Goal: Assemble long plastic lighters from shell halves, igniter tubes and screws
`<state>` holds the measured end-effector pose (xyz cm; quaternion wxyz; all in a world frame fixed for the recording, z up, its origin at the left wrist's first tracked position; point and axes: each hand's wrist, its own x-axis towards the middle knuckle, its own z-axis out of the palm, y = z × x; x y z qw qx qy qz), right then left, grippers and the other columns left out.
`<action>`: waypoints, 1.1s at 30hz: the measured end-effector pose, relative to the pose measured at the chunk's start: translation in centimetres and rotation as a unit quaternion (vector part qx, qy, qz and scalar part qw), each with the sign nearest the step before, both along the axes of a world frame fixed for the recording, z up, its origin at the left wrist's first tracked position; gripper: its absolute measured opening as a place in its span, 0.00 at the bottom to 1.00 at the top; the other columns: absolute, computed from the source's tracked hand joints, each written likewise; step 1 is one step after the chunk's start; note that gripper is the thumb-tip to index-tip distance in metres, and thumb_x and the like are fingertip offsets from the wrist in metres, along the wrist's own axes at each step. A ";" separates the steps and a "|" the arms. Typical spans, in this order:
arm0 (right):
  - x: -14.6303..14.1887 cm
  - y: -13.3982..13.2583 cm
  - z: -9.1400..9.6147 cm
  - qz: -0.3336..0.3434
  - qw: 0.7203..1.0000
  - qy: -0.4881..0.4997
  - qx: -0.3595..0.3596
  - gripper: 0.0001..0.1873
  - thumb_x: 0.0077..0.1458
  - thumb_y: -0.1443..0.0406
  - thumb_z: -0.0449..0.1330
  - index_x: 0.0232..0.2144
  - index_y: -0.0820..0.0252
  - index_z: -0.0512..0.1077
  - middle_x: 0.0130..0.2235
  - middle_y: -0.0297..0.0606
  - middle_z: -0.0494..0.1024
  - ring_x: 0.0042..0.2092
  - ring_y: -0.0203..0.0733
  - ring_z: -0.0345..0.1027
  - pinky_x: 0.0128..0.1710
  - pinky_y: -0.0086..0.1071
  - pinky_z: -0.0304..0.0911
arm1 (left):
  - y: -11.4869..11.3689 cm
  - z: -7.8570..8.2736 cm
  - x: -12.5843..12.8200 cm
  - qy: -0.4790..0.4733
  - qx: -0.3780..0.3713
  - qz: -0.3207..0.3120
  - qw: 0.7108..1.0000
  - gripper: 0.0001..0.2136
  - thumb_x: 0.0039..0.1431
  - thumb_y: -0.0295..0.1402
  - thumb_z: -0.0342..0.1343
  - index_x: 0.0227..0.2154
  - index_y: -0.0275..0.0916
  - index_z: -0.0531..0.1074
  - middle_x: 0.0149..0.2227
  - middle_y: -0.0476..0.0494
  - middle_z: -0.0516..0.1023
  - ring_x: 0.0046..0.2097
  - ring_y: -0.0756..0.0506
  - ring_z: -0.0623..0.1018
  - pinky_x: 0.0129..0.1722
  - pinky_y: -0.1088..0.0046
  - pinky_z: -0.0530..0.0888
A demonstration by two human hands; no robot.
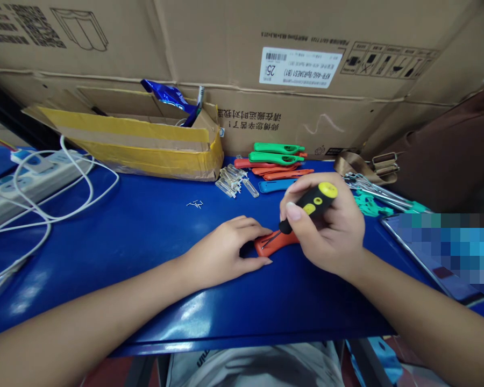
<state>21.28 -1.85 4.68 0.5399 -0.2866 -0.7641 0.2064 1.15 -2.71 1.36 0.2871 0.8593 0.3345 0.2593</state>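
My right hand is wrapped round a black and yellow screwdriver, its shaft slanting down to the left. The tip meets the near end of an orange plastic handle piece lying on the blue table. With thumb and fingers, my left hand grips the left end of that orange piece and steadies it against the tabletop. My right hand hides the piece's other end. Several small screws lie loose beyond my left hand. Past them sits a pile of small clear plastic parts.
Green handle pieces, orange ones and a blue one are stacked at the back. A taped cardboard box stands back left, near a power strip with white cables. A phone, teal parts and a brown strap lie right.
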 end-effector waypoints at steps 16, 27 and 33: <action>1.0 0.2 1.1 0.071 0.992 -0.101 0.008 0.32 0.63 0.66 0.60 0.66 0.42 0.59 0.53 0.39 0.78 0.41 0.46 0.78 0.36 0.41 0.78 | 0.1 0.0 0.0 0.000 0.010 -0.005 1.000 0.13 0.60 0.34 0.66 0.46 0.38 0.76 0.44 0.42 0.80 0.47 0.42 0.79 0.49 0.65 0.75; 1.0 0.2 1.7 0.014 0.975 -0.169 0.144 0.26 0.67 0.67 0.55 0.65 0.56 0.61 0.53 0.43 0.80 0.47 0.45 0.78 0.45 0.40 0.76 | 0.1 0.0 0.0 -0.005 0.013 -0.005 1.000 0.13 0.59 0.33 0.67 0.45 0.37 0.76 0.43 0.43 0.80 0.46 0.43 0.78 0.48 0.66 0.75; 1.2 0.1 1.7 -0.023 0.955 -0.202 0.218 0.27 0.68 0.60 0.58 0.66 0.53 0.61 0.47 0.39 0.82 0.39 0.41 0.78 0.37 0.34 0.75 | 0.1 0.1 0.1 0.002 0.007 -0.008 1.000 0.06 0.60 0.32 0.66 0.38 0.38 0.77 0.41 0.43 0.79 0.46 0.43 0.78 0.49 0.65 0.75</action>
